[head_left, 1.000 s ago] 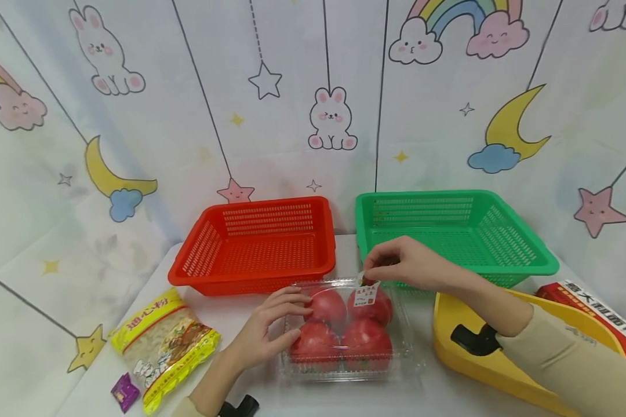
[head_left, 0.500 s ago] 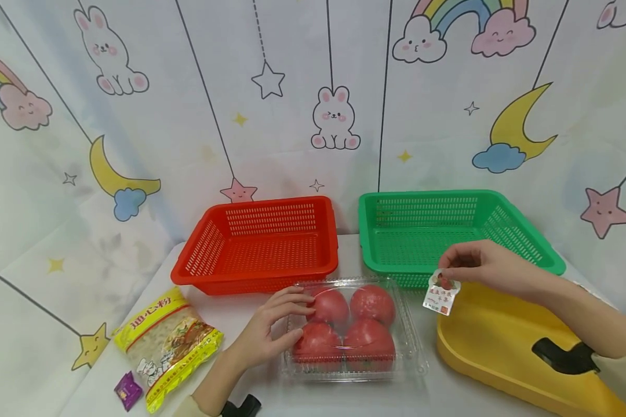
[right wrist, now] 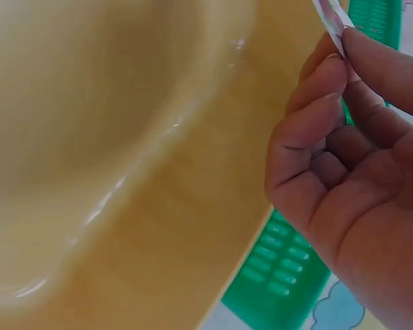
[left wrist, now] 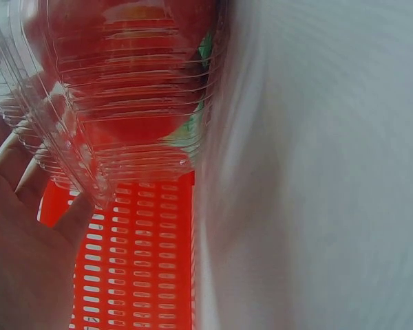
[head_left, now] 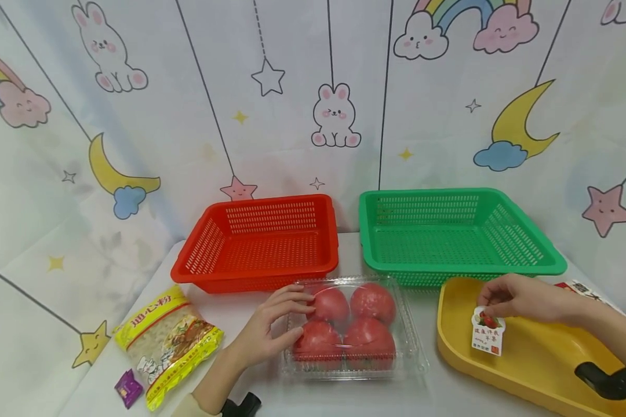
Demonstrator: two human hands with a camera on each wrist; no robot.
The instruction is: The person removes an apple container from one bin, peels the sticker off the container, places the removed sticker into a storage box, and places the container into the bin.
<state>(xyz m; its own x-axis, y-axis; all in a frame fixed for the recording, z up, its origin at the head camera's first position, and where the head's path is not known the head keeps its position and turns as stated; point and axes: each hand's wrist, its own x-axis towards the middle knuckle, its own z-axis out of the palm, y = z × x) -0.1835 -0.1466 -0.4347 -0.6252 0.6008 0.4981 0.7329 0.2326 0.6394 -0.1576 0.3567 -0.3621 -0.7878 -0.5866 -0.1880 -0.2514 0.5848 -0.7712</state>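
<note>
Near the middle of the table stands a lidded clear plastic clamshell box [head_left: 409,339] with several red, round, tomato-like fruits [head_left: 369,341] inside. My left hand [head_left: 271,324] rests on its left side, fingers spread over the lid; the left wrist view has the fingers against the ribbed plastic wall. Between thumb and forefinger my right hand [head_left: 524,298] pinches a small white label [head_left: 487,335] printed with red fruit and writing. The label hangs over the left part of a yellow tray [head_left: 539,362]. In the right wrist view the label [right wrist: 333,24] shows almost edge-on, its lower part out of frame.
Behind the box stand a red basket [head_left: 255,284] and a green basket [head_left: 464,272]. On the left lie a yellow food packet [head_left: 169,347] and a small purple packet [head_left: 128,388]. A red box with a dark print [head_left: 586,289] is partly hidden behind the right arm.
My right hand has pulled the label away from the clamshell lid and carried it right, then lower over the yellow tray. My left hand stays on the box.
</note>
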